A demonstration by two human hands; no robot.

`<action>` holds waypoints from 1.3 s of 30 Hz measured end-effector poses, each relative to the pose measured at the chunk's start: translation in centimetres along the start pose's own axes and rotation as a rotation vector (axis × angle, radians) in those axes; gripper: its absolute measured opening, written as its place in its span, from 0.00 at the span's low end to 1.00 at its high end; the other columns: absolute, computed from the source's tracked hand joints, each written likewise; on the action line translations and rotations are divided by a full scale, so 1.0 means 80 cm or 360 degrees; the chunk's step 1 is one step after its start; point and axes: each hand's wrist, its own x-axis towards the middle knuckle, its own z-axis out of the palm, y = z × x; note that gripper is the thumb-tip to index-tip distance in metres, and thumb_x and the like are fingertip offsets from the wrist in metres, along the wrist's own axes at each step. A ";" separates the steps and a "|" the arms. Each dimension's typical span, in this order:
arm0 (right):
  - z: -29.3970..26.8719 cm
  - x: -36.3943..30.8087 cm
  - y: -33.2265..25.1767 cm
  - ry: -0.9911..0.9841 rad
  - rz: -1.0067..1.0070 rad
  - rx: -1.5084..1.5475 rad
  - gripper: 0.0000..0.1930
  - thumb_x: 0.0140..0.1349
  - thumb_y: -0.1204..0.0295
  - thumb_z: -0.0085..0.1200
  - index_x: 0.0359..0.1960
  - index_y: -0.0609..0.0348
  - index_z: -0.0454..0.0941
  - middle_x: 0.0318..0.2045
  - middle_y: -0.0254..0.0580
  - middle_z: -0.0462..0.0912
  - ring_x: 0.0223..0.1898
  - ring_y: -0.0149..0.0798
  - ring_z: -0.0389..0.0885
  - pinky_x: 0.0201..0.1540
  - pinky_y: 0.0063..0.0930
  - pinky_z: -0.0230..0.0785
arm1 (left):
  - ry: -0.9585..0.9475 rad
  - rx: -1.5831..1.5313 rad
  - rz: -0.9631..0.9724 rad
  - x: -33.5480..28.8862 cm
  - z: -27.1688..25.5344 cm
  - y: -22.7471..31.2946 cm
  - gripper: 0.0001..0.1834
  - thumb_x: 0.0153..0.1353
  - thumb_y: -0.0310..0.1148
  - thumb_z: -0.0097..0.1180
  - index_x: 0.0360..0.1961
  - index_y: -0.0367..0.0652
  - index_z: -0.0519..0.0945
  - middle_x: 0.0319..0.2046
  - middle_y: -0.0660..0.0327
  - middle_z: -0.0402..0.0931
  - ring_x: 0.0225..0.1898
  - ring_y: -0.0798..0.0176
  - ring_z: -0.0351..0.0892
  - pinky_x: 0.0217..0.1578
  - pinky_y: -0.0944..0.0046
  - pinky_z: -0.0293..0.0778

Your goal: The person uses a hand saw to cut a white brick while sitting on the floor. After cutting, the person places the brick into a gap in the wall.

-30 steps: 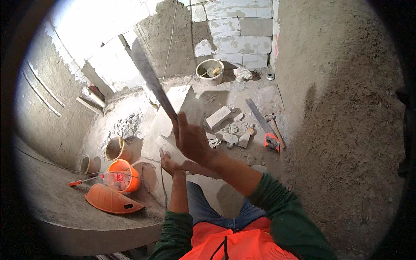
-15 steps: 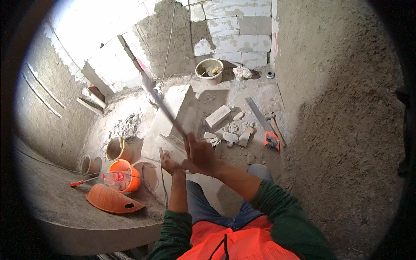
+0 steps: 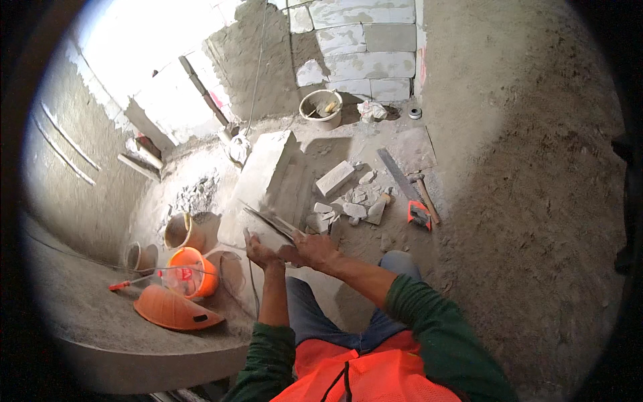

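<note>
In my right hand (image 3: pixel 315 250), closed near the middle of the view, is a long thin grey tool (image 3: pixel 276 224) like a flat blade, slightly blurred. Its length lies low across a pale block piece (image 3: pixel 262 232); whether it touches the piece is unclear. Beside it my left hand (image 3: pixel 262 253) is curled against the near side of that piece, fingers bent and partly hidden. Both hands are close together, just in front of my knees. A large pale block (image 3: pixel 258 174) lies behind them on the floor.
Right of the hands lie a small block (image 3: pixel 335 179), broken pieces (image 3: pixel 355 210), a handsaw (image 3: pixel 418 216) and a hammer (image 3: pixel 429 199). At left are an orange bucket (image 3: pixel 207 276), an orange curved scoop-like piece (image 3: pixel 171 309) and a tan bucket (image 3: pixel 194 231). A mortar bucket (image 3: pixel 323 120) stands by the far wall.
The grey tool has swung down from a raised, far-pointing position to lie low over the block piece. My right hand has tipped down with it; the left hand stays nearly in place.
</note>
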 end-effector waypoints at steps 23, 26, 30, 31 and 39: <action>0.015 -0.071 0.053 0.0181 0.0570 0.0618 0.34 0.68 0.42 0.43 0.42 0.71 0.77 0.36 0.69 0.81 0.43 0.67 0.81 0.47 0.56 0.72 | -0.0164 0.0090 0.0012 0.003 -0.034 0.007 0.29 0.70 0.28 0.36 0.72 0.38 0.56 0.66 0.47 0.62 0.60 0.51 0.71 0.60 0.56 0.70; 0.022 -0.111 0.065 0.0411 0.0571 0.0695 0.29 0.70 0.48 0.45 0.42 0.71 0.77 0.35 0.68 0.81 0.40 0.66 0.82 0.44 0.56 0.72 | -0.0247 -0.0048 -0.0068 -0.004 -0.036 0.019 0.34 0.66 0.23 0.44 0.74 0.39 0.51 0.69 0.47 0.58 0.63 0.50 0.68 0.62 0.56 0.68; 0.034 -0.149 0.066 0.0746 0.0358 0.0670 0.28 0.71 0.52 0.47 0.47 0.74 0.75 0.32 0.62 0.83 0.34 0.62 0.83 0.36 0.51 0.73 | -0.0365 0.0458 0.0435 -0.028 -0.030 0.026 0.46 0.54 0.19 0.57 0.73 0.44 0.53 0.64 0.51 0.64 0.56 0.53 0.71 0.55 0.56 0.73; 0.036 -0.154 0.066 0.0818 0.0275 0.0645 0.29 0.71 0.52 0.47 0.48 0.75 0.74 0.31 0.60 0.84 0.33 0.61 0.84 0.35 0.50 0.74 | -0.0427 0.0362 0.0380 -0.032 -0.031 0.030 0.48 0.51 0.16 0.58 0.73 0.42 0.52 0.66 0.50 0.62 0.60 0.52 0.70 0.58 0.56 0.71; 0.064 -0.166 0.083 0.0459 0.0718 0.1038 0.29 0.72 0.55 0.48 0.56 0.76 0.64 0.25 0.48 0.82 0.28 0.43 0.83 0.34 0.39 0.74 | -0.0497 0.0322 0.0116 0.053 -0.022 0.039 0.41 0.49 0.12 0.53 0.68 0.38 0.62 0.64 0.51 0.67 0.41 0.60 0.79 0.41 0.64 0.76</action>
